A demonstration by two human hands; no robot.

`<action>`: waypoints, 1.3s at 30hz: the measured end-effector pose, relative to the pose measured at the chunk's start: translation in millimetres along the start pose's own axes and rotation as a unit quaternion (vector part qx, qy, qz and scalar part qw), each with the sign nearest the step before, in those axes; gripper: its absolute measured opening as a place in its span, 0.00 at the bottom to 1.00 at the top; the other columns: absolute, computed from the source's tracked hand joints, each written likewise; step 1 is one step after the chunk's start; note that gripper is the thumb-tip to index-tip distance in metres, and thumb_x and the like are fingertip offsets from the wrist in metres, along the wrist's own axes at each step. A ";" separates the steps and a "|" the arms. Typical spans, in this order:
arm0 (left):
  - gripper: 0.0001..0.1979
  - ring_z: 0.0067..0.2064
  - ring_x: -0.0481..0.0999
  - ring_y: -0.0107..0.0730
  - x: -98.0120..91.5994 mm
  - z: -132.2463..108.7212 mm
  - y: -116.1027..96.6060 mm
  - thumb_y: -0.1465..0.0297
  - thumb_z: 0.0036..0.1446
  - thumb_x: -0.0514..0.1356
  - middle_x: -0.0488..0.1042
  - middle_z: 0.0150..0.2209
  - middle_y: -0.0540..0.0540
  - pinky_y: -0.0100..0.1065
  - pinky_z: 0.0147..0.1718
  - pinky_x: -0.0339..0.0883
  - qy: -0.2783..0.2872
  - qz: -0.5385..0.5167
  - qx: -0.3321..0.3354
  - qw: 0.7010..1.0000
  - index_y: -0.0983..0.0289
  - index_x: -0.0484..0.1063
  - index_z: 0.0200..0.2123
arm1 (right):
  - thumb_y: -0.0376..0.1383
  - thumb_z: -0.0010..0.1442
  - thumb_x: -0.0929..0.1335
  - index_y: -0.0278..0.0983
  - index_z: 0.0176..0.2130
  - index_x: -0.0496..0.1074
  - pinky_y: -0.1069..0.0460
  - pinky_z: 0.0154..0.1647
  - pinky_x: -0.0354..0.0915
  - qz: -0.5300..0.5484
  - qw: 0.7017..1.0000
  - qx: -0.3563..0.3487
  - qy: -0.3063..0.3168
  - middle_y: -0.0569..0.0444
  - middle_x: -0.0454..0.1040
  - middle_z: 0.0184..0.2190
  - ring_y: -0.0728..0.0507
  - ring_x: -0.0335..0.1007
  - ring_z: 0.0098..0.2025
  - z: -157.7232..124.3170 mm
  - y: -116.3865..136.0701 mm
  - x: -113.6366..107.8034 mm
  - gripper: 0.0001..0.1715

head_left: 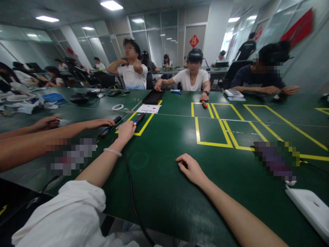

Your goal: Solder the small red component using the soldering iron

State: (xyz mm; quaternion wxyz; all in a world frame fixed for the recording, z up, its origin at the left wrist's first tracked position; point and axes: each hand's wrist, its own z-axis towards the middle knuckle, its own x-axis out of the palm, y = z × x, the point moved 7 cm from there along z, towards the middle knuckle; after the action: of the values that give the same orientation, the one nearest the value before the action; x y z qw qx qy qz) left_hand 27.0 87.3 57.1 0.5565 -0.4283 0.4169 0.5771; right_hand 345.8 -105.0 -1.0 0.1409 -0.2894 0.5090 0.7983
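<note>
My left hand [125,132] is wrapped round a corded electric screwdriver [139,119] with a dark body and blue and orange parts near the fingers. Its thin tip points away from me, at a white printed sheet [149,108] beside a yellow-taped rectangle. A black cable [130,185] trails from under that wrist to the table's near edge. My right hand [191,168] rests on the green table [159,195], fingers loosely bent and apart, holding nothing.
A black tray [153,97] lies beyond the sheet. At left, a neighbour's hand [104,122] rests by a similar tool [106,132]. Across the table, a person's hand touches a red-and-black object [204,104]. Yellow tape [214,143] marks rectangles; a white power bank [309,207] sits near right.
</note>
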 end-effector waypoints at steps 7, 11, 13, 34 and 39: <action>0.18 0.37 0.75 0.32 -16.8 -81.5 -130.2 0.60 0.62 0.51 0.75 0.38 0.56 0.33 0.39 0.67 0.181 -0.452 0.180 0.854 0.66 0.70 0.46 | 0.30 0.61 0.63 0.37 0.42 0.69 0.50 0.41 0.65 0.067 0.998 0.011 -0.013 0.53 0.72 0.36 0.46 0.69 0.36 0.3 0.3 -2.9 0.09; 0.20 0.35 0.72 0.29 -28.4 -146.0 -181.6 0.62 0.61 0.55 0.73 0.35 0.53 0.31 0.37 0.65 0.301 -0.533 0.231 0.756 0.65 0.66 0.53 | 0.33 0.62 0.64 0.38 0.47 0.65 0.52 0.36 0.65 0.141 0.990 0.013 -0.022 0.55 0.72 0.33 0.47 0.69 0.34 -0.9 1.5 -3.2 0.12; 0.21 0.35 0.71 0.28 -31.1 -163.7 -190.6 0.63 0.60 0.57 0.72 0.33 0.51 0.29 0.36 0.64 0.323 -0.547 0.245 0.733 0.64 0.64 0.55 | 0.35 0.61 0.66 0.38 0.47 0.64 0.53 0.34 0.64 0.158 0.987 0.004 -0.021 0.55 0.72 0.33 0.48 0.68 0.32 -1.3 4.8 -3.0 0.14; 0.10 0.43 0.74 0.31 -35.2 -170.5 -189.9 0.67 0.60 0.58 0.73 0.41 0.55 0.33 0.45 0.67 0.249 -0.525 0.290 0.761 0.65 0.67 0.44 | 0.35 0.59 0.67 0.38 0.40 0.68 0.52 0.36 0.66 0.103 0.993 -0.002 -0.058 0.54 0.72 0.32 0.47 0.69 0.32 -0.1 7.5 -12.3 0.07; 0.11 0.43 0.74 0.31 -39.1 -173.0 -190.5 0.65 0.64 0.54 0.74 0.41 0.55 0.33 0.45 0.66 0.242 -0.502 0.301 0.774 0.63 0.66 0.46 | 0.39 0.62 0.66 0.38 0.37 0.69 0.53 0.33 0.65 0.111 0.992 0.021 -0.058 0.55 0.73 0.28 0.47 0.69 0.30 -0.2 2.6 -12.4 0.07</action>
State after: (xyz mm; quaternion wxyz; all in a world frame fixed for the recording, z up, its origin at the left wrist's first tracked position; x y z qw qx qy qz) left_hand 223.2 -83.3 44.4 0.7482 -0.5131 0.4160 -0.0620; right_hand 354.3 -105.4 8.3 0.0866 -0.1811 0.5453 0.8139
